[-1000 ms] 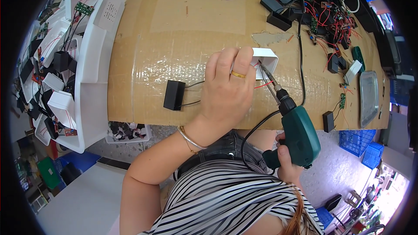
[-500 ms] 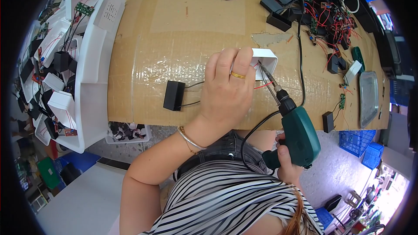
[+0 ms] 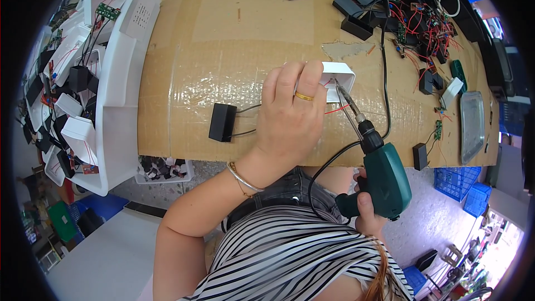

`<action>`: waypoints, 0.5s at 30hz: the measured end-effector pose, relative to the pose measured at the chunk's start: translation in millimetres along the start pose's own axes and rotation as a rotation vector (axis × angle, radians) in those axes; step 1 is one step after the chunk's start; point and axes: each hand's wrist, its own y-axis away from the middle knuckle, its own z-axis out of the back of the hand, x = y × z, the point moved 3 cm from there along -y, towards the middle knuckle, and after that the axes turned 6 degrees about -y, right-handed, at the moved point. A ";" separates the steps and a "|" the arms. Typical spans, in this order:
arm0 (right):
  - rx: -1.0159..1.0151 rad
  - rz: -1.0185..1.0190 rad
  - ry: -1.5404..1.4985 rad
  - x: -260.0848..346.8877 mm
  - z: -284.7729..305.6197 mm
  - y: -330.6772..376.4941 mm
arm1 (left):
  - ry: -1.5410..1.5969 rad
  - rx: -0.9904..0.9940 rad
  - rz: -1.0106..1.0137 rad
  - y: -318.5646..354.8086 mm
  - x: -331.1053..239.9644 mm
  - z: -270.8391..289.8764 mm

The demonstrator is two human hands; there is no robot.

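My left hand [image 3: 290, 114] lies over a small white plastic housing [image 3: 341, 79] on the cardboard-covered bench [image 3: 223, 39] and holds it down with its fingers. My right hand [image 3: 365, 212] grips the handle of a green soldering gun [image 3: 384, 175], whose metal tip touches the housing's inside. Thin black and red wires run from under my left hand to a black box [image 3: 222, 122] lying to the left.
A white tray [image 3: 120, 78] with white and black housings and small circuit boards stands along the left. Black boxes, red-wired boards and a black cable [image 3: 383, 67] crowd the far right. A metal tray [image 3: 472, 125] sits near the right edge.
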 end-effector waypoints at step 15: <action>-0.098 0.101 -0.061 0.8 5.8 10.8 | 0.210 0.108 0.039 -9.9 0.2 15.8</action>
